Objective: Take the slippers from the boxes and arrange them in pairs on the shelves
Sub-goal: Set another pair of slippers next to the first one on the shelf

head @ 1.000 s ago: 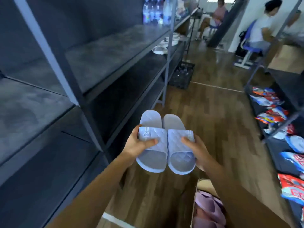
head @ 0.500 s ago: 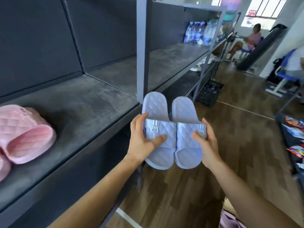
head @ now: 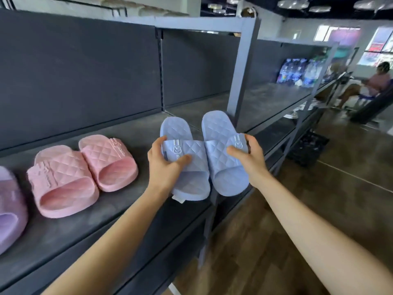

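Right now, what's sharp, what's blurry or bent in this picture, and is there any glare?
Head view: the blue slippers, the left hand and the right hand are sharp; the bottles at the shelf's far end are soft; the shelf post leans from wide-angle distortion; the windows are bright and hazy; the floor shows a dull sheen.
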